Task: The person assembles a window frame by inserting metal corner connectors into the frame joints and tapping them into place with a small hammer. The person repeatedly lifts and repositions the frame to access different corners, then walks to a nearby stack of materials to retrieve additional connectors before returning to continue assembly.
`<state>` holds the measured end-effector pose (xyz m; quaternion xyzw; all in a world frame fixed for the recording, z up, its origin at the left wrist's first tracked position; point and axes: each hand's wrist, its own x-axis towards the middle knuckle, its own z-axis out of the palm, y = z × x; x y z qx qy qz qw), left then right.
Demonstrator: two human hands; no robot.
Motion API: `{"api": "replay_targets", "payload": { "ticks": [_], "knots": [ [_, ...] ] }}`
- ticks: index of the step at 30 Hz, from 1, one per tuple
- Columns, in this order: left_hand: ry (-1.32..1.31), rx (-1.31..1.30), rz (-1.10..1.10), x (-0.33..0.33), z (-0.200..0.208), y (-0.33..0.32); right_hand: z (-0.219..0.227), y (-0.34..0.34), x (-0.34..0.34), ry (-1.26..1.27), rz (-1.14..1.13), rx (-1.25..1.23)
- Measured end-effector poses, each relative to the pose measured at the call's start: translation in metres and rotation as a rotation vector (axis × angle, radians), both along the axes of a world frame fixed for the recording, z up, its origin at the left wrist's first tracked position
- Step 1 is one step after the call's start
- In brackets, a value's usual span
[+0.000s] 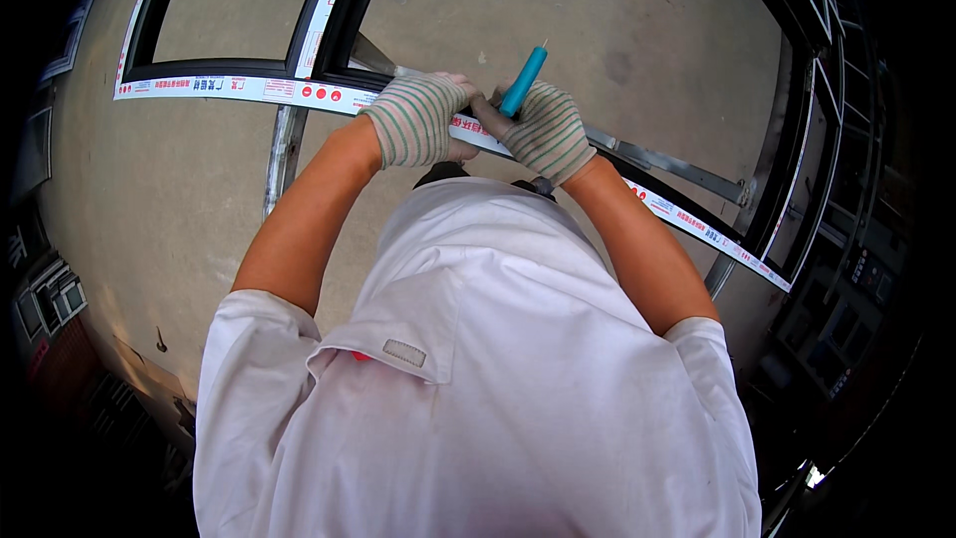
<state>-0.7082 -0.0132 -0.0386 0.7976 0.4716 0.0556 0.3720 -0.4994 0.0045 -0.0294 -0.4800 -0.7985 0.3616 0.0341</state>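
Note:
A large dark window frame [209, 86], its edges covered in white printed protective film, stretches across in front of me. My left hand [416, 120], in a white glove with green stripes, is closed over the near rail, fingers on its far side and thumb on the near side. Beside it, almost touching, my right hand [551, 134] wears a matching glove. It holds a teal-handled tool [524, 82] with a thin pointed tip that tilts up and away from the rail. The right fingertips are partly hidden, close to the rail by the left hand.
Metal support bars [284, 154] run beneath the frame, including a grey one [687, 177] on the right. More dark frames [822, 139] stand at the right edge. Small frame pieces [50, 301] are stacked at the left, above a concrete floor [149, 229].

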Motion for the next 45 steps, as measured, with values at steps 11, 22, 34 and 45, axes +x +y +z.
{"api": "replay_targets", "payload": {
  "ticks": [11,22,34,45],
  "knots": [
    [-0.049,-0.052,0.009,0.0,0.001,0.002,-0.006,0.001,0.004,0.098,0.03,0.058],
    [0.038,-0.036,-0.017,0.001,0.006,0.002,0.006,-0.002,0.004,0.225,-0.049,-0.041],
    [-0.025,0.021,-0.004,0.001,-0.006,0.001,0.005,0.001,0.003,0.195,-0.024,-0.025],
    [-0.055,0.008,0.031,0.0,-0.004,-0.001,-0.001,0.003,0.003,0.199,0.002,0.06]
  ]
}}
